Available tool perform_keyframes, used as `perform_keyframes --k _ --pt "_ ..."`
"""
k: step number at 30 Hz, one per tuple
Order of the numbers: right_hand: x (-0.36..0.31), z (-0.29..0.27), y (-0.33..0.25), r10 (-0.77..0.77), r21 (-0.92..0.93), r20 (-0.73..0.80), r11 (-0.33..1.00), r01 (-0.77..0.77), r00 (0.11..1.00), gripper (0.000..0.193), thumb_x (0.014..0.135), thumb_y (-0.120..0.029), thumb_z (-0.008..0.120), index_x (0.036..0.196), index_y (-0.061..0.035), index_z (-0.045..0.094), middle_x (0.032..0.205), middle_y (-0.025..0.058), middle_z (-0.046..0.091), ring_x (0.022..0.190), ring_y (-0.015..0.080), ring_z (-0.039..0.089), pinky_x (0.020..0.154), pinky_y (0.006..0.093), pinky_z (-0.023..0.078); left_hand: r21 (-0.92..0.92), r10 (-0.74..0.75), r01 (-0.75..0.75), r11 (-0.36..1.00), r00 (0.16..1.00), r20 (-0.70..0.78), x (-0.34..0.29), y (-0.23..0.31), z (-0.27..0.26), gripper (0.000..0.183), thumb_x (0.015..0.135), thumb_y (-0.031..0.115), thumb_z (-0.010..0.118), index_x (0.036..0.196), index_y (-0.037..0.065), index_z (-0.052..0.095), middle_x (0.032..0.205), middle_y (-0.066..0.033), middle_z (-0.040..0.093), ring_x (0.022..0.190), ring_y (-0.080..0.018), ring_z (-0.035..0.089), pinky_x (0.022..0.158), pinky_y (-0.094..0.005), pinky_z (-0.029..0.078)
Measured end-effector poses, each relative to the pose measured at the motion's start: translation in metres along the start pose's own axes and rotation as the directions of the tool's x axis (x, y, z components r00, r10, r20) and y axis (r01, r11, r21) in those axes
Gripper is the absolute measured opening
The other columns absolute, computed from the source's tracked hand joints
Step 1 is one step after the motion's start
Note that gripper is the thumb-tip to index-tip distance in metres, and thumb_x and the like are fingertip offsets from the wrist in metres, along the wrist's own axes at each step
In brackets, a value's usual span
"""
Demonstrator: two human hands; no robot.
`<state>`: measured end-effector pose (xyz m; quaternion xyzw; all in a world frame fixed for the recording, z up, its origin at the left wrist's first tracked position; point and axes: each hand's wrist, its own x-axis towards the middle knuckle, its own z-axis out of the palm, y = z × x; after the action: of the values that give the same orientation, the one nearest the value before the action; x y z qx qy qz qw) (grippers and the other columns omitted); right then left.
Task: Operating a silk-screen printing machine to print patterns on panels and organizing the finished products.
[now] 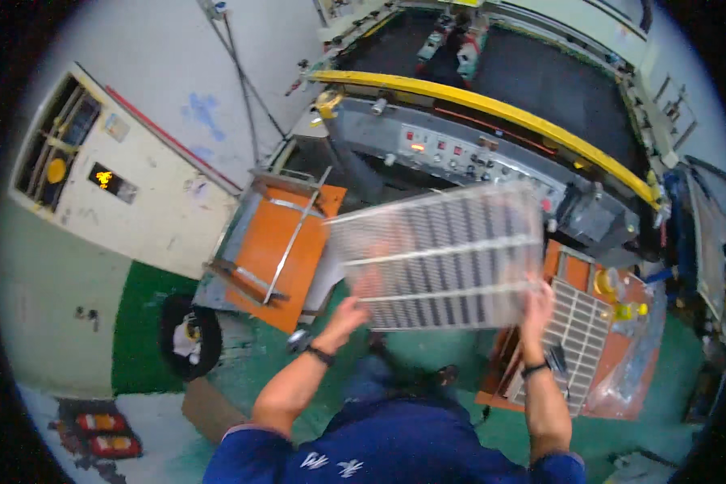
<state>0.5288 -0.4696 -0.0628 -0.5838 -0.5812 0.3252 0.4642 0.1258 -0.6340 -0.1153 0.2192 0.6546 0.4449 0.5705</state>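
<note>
In front of me I hold up a clear, printed plastic sheet (444,258) by its two near corners. Rows of fine dark marks cross it, with pale bands between them, and motion blurs it. My left hand (348,317) is closed on the sheet's near left corner. At the near right corner, my right hand (538,305) grips the edge, its fingertips partly blurred. A similar sheet with a white grid (574,339) lies on the brown-topped table to my right, below my right hand.
Ahead stands a large machine with a yellow bar (492,103) and a control panel (452,153). On the left are an orange board under a metal frame (270,234), a white cabinet (149,189) and a black bin (189,337). Yellow-capped containers (631,310) sit at right.
</note>
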Motion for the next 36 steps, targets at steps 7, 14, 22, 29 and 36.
perform_keyframes --k 7,14,22,29,36 --pt "0.03 0.323 -0.2 -0.536 0.238 0.366 0.844 0.48 0.761 0.05 0.075 -0.017 0.066 0.121 -0.0044 0.052 0.113 0.0167 0.058 0.107 0.0318 0.056 0.094 0.0406 0.044 -0.252 0.14 -0.305 0.919 0.846 -0.514 -0.072 0.024 -0.238 0.055 0.082 -0.002 0.051 0.135 0.009 0.041 0.102 -0.0013 0.055 0.086 -0.0098 0.052 0.069 -0.023 0.045" --pt "0.005 0.521 -0.256 -0.615 0.301 0.605 0.765 0.57 0.506 0.067 0.073 -0.013 0.06 0.135 -0.0015 0.039 0.124 0.0254 0.052 0.115 0.0422 0.049 0.099 0.0437 0.039 -0.108 0.292 -0.562 0.82 0.573 -0.766 -0.056 -0.011 -0.401 0.082 0.079 -0.006 0.049 0.151 0.017 0.016 0.096 0.0022 0.049 0.071 -0.0047 0.04 0.062 -0.017 0.036" --pt "0.019 0.649 -0.284 -0.525 0.359 0.788 0.816 0.453 0.321 0.07 0.076 -0.01 0.057 0.141 -0.0021 0.033 0.125 0.0268 0.052 0.111 0.0411 0.053 0.093 0.041 0.044 -0.011 0.242 -0.547 0.837 0.387 -0.89 -0.016 0.015 -0.444 0.084 0.08 -0.005 0.05 0.152 0.014 0.011 0.094 0.0022 0.047 0.078 -0.0077 0.042 0.068 -0.0211 0.038" --pt "0.038 0.778 -0.283 -0.497 0.426 0.859 0.827 0.368 0.121 0.058 0.088 -0.021 0.061 0.141 -0.0135 0.04 0.141 0.0111 0.045 0.121 0.0218 0.047 0.1 0.0331 0.039 0.102 0.131 -0.102 0.99 0.343 -0.93 0.0 -0.048 -0.511 0.061 0.088 0.01 0.057 0.141 0.007 0.029 0.132 -0.0121 0.045 0.115 -0.0237 0.048 0.092 -0.0344 0.043" --pt "0.079 0.877 -0.274 -0.566 0.564 0.824 0.82 0.095 -0.005 0.066 0.078 0.013 0.042 0.141 -0.0046 0.037 0.142 0.0095 0.043 0.133 0.0197 0.037 0.11 0.0313 0.028 0.028 0.131 -0.476 0.879 0.187 -0.974 0.055 0.007 -0.526 0.072 0.087 -0.008 0.046 0.148 0.015 0.017 0.143 -0.0109 0.036 0.126 -0.0247 0.041 0.095 -0.0313 0.039"
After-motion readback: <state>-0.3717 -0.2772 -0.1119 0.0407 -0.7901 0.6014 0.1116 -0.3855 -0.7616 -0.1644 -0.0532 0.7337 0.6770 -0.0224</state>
